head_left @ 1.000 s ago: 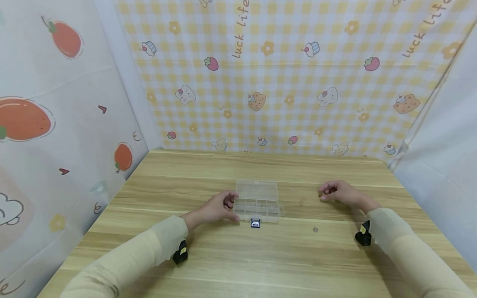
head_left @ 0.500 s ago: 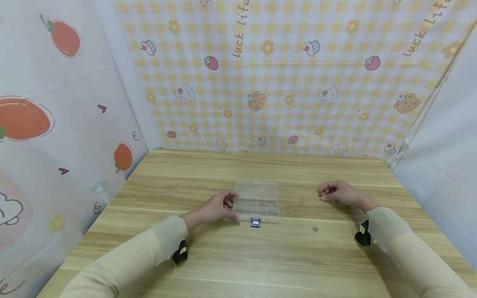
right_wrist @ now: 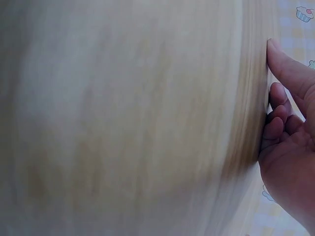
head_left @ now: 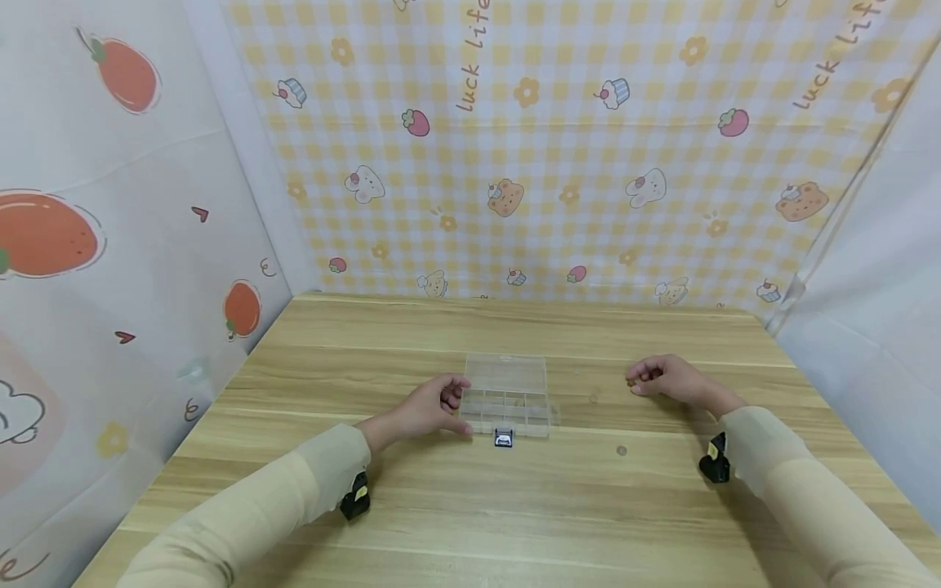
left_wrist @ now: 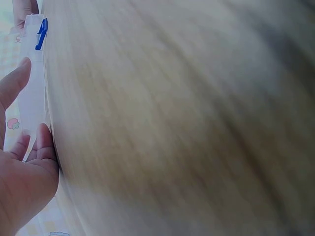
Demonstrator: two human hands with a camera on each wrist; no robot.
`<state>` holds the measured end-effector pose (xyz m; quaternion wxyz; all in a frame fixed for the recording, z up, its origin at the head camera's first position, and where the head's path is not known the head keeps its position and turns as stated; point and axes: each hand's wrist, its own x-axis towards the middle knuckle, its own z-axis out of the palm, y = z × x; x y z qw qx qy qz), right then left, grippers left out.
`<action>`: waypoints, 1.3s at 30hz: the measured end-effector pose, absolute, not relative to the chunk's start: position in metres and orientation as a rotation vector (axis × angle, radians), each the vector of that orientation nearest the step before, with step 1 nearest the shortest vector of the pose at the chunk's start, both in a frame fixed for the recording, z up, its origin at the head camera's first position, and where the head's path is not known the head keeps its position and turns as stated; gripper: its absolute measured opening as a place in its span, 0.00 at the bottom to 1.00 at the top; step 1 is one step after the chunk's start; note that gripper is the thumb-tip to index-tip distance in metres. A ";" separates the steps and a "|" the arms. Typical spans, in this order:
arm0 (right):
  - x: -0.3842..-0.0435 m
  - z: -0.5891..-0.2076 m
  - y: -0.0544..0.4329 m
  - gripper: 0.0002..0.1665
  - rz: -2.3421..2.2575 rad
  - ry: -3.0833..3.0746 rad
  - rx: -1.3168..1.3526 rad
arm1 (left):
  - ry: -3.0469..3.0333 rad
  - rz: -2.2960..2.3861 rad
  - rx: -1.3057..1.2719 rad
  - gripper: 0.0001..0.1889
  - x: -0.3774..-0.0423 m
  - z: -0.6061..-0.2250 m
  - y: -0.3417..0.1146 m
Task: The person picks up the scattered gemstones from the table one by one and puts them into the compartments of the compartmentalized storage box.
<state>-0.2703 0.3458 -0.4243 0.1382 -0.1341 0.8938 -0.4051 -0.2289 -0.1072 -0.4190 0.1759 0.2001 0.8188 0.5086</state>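
Note:
A clear plastic compartment box lies on the table with its lid raised at the back and a dark blue latch at its front edge. My left hand grips the box's left side, thumb at the front corner, fingers farther back. In the left wrist view the box shows edge-on past my thumb. To the right, my right hand is low over the tabletop, with a small brownish piece between thumb and fingertip. The right wrist view shows curled fingers at the table, the piece hidden there.
A small greyish disc lies on the wooden table right of the box. Fainter, see-through bits lie farther back. A checked cloth hangs behind the table, with white printed sheets at both sides.
The brownish piece shows slightly more between my right thumb and fingertip, which have shifted a little. My left hand and the box stay in place; the head view has tilted very slightly.

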 end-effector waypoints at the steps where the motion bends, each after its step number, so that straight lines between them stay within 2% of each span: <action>1: -0.271 -0.425 0.346 0.17 -1.168 2.587 -0.390 | 2.322 1.441 0.575 0.36 -0.226 -0.415 -0.107; 4: -0.271 -0.425 0.346 0.17 -1.158 2.593 -0.395 | 2.326 1.441 0.574 0.36 -0.225 -0.414 -0.107; 9: -0.270 -0.424 0.346 0.17 -1.146 2.603 -0.401 | 2.338 1.445 0.555 0.38 -0.237 -0.433 -0.108; 39: -0.265 -0.422 0.343 0.15 -1.165 2.638 -0.365 | 2.339 1.457 0.550 0.37 -0.238 -0.434 -0.109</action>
